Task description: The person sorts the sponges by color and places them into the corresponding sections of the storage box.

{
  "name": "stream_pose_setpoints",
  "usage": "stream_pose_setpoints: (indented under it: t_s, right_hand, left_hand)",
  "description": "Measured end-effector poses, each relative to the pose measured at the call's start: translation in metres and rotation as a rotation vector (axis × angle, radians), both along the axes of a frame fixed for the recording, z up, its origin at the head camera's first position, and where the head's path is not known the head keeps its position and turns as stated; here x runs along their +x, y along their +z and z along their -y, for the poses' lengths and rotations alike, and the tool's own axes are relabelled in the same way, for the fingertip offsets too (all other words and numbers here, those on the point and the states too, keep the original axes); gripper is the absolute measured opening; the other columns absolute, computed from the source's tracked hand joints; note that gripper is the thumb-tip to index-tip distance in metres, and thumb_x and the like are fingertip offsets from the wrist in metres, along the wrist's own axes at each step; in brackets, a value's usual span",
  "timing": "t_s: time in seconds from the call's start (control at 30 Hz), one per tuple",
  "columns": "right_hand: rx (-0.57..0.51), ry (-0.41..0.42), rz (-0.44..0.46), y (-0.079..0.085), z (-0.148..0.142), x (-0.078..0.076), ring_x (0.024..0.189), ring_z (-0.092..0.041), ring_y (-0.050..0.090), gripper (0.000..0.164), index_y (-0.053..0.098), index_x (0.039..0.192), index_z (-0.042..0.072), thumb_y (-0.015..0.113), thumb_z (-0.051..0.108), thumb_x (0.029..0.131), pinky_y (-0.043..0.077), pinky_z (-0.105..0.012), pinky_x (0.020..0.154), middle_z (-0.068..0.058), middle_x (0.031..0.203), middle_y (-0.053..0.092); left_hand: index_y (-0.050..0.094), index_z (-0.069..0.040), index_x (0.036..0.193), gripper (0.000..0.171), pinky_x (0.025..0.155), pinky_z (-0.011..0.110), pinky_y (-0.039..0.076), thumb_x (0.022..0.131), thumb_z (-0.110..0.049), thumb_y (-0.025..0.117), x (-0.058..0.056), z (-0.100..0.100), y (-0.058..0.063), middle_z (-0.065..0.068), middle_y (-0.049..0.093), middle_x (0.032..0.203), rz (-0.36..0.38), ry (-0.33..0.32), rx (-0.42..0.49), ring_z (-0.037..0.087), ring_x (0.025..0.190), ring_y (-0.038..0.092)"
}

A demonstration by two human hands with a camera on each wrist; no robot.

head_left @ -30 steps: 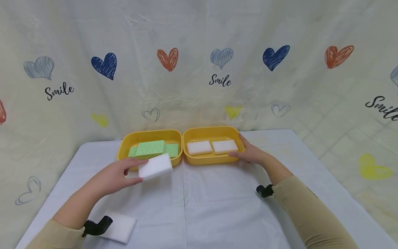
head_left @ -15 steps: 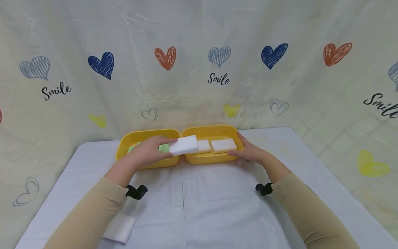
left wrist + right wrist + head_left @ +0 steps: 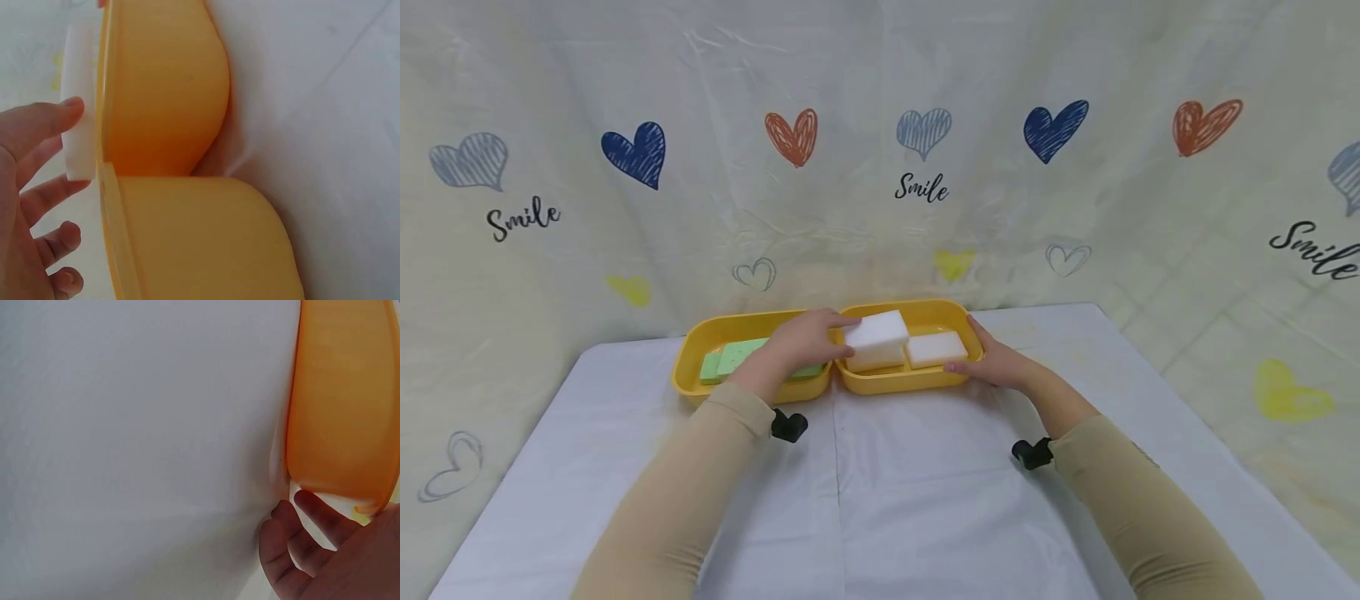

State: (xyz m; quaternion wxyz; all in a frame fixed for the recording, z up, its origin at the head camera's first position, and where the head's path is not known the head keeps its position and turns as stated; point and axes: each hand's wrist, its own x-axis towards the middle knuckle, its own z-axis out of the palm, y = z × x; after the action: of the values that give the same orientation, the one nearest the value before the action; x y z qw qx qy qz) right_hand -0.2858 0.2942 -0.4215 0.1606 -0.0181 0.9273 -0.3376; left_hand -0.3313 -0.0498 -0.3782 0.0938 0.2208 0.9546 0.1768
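In the head view my left hand (image 3: 805,340) pinches a white sponge (image 3: 877,330) by its left end, thumb on the near side. This sponge overlaps another white sponge (image 3: 876,360) at the left of the right yellow tray (image 3: 887,386). A further white sponge (image 3: 937,350) lies in that tray's right half. The left wrist view shows the held sponge (image 3: 79,128) at rim level, other fingers loosely spread. My right hand (image 3: 1002,363) grips the right tray's right end, thumb over the near rim; in the right wrist view several fingers (image 3: 281,550) curl below the tray.
A left yellow tray (image 3: 683,371) stands against the right one and holds several green sponges (image 3: 733,358), partly hidden by my left hand. Both trays are near the far edge of the white-covered table (image 3: 917,500). Behind hangs a curtain (image 3: 850,225) printed with hearts.
My left hand has carried the white sponge rightward, from in front of the left tray to over the right tray. My left sleeve now covers the white sponge on the table. The right hand stays put.
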Motion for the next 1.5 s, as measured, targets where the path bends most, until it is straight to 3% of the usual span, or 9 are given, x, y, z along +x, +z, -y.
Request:
stream_pose_setpoints:
  t_s: [0.27, 0.6, 1.07, 1.5]
  right_hand:
    - [0.007, -0.02, 0.014, 0.0, 0.002, 0.0, 0.146, -0.047, 0.014, 0.116, -0.015, 0.158, 0.022, 0.068, 0.059, 0.086, 0.014, -0.064, 0.115, -0.023, 0.163, 0.004]
    - [0.019, -0.027, 0.025, 0.002, 0.004, 0.001, 0.146, -0.048, 0.015, 0.115, -0.015, 0.158, 0.022, 0.068, 0.058, 0.087, 0.014, -0.065, 0.115, -0.025, 0.163, 0.005]
    - [0.007, -0.036, 0.026, 0.001, 0.004, 0.001, 0.146, -0.048, 0.014, 0.116, -0.015, 0.158, 0.023, 0.069, 0.058, 0.086, 0.014, -0.065, 0.115, -0.024, 0.163, 0.004]
    - [0.015, -0.01, 0.006, 0.002, 0.002, 0.001, 0.146, -0.048, 0.013, 0.119, -0.015, 0.158, 0.021, 0.068, 0.064, 0.083, 0.014, -0.064, 0.116, -0.025, 0.163, 0.004]
  left_hand:
    - [0.054, -0.036, 0.143, 0.057, 0.11, 0.049, 0.038, 0.089, -0.041, 0.072, -0.01, -0.014, -0.004, 0.0, 0.053, 0.144, -0.005, 0.029, -0.066, 0.027, 0.13, 0.047]
    - [0.054, -0.032, 0.144, 0.058, 0.111, 0.049, 0.034, 0.089, -0.039, 0.074, -0.013, -0.02, -0.007, 0.002, 0.055, 0.142, -0.038, 0.0, -0.177, 0.029, 0.124, 0.049]
    - [0.053, -0.032, 0.145, 0.06, 0.112, 0.051, 0.035, 0.089, -0.046, 0.071, -0.01, -0.008, -0.007, 0.003, 0.05, 0.147, -0.053, -0.006, -0.078, 0.03, 0.134, 0.044]
    - [0.055, -0.031, 0.143, 0.06, 0.112, 0.05, 0.036, 0.088, -0.049, 0.071, 0.003, 0.014, -0.01, 0.003, 0.054, 0.143, -0.096, 0.003, -0.043, 0.029, 0.132, 0.047]
